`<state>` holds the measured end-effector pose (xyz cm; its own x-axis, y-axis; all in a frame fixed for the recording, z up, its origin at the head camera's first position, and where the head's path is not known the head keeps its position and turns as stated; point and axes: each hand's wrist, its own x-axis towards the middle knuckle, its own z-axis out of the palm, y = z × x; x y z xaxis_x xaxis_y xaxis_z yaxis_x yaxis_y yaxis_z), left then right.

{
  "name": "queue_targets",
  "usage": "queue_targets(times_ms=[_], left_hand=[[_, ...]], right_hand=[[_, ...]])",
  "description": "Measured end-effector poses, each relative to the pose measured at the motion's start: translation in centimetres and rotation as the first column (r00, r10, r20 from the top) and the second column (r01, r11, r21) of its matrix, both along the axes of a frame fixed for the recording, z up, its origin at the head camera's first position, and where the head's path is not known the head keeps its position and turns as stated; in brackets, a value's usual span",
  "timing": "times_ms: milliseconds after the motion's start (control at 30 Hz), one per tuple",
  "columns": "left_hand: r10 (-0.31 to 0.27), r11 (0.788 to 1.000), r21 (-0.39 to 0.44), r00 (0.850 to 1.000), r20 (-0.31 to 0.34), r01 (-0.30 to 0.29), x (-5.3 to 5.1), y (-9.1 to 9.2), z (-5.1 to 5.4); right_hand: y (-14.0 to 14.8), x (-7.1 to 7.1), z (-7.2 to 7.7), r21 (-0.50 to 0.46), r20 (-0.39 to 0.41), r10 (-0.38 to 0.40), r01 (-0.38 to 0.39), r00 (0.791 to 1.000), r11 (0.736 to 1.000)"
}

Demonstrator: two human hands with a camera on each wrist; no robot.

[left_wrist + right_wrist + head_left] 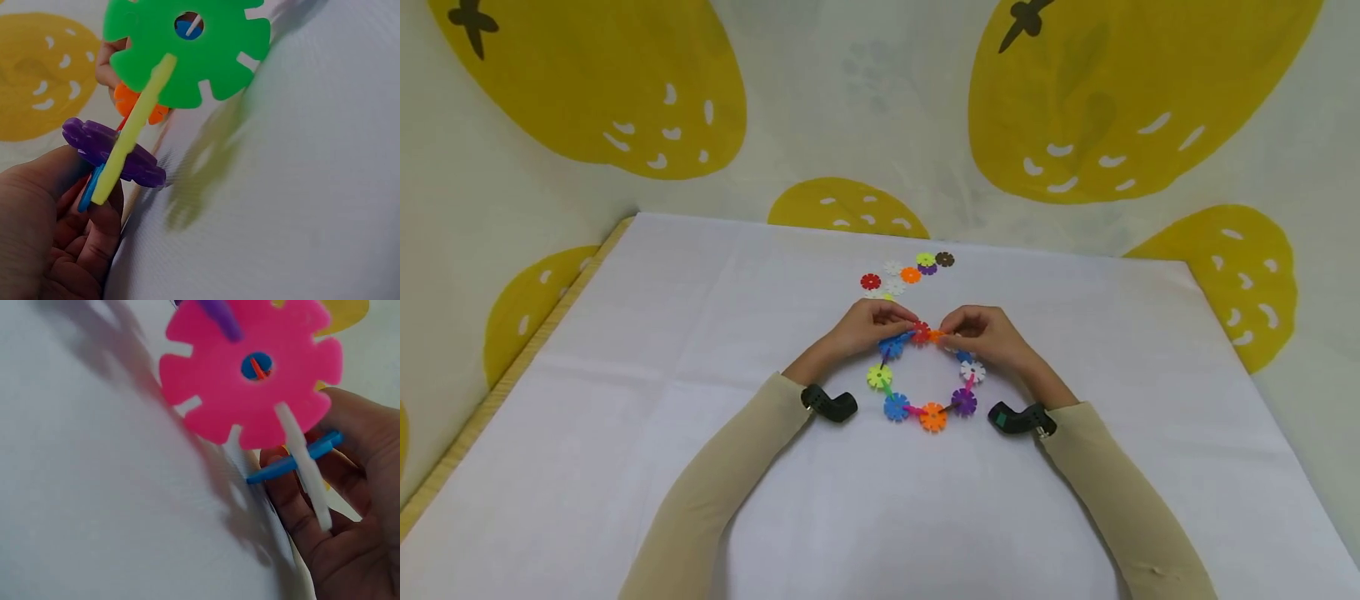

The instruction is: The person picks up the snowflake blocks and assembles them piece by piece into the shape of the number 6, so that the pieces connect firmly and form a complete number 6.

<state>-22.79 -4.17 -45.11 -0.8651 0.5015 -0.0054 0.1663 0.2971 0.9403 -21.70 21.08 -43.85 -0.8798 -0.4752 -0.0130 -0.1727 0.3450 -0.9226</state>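
Observation:
A ring of notched plastic discs (933,417), slotted edge to edge in many colours, is held between both hands. My left hand (871,325) pinches its upper left part, by a blue disc (892,347) and a red disc (921,333). Across from it, my right hand (988,335) grips the upper right part, near an orange disc (936,336). In the left wrist view, a green disc (212,69), a yellow disc and a purple disc (94,140) are near the thumb. A pink disc (212,394) joins a white disc (306,469) in the right wrist view. Fingertips partly hide the held discs.
Loose discs, among them a red one (870,282), an orange one (911,275) and a brown one (945,259), lie behind the hands. White cloth (760,517) covers the table. Behind it hangs a fabric backdrop (857,100) with yellow fruit shapes.

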Motion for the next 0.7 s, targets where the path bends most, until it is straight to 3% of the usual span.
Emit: queue_targets(times_ms=[267,467,700], left_hand=[[0.012,1.000,-0.002,1.000,-0.013,-0.013,0.2,0.0,0.2],[0.008,1.000,0.016,1.000,-0.022,-0.008,0.2,-0.1,-0.3],[-0.008,1.000,-0.003,0.999,-0.046,0.008,-0.1,-0.1,-0.5]], right_hand=[[-0.6,0.1,-0.6,-0.044,-0.086,-0.019,0.015,0.996,0.999],[-1.4,0.4,-0.8,-0.084,-0.075,-0.015,0.008,0.997,0.996],[-1.5,0.6,-0.6,-0.060,-0.053,-0.056,0.053,0.997,0.997]])
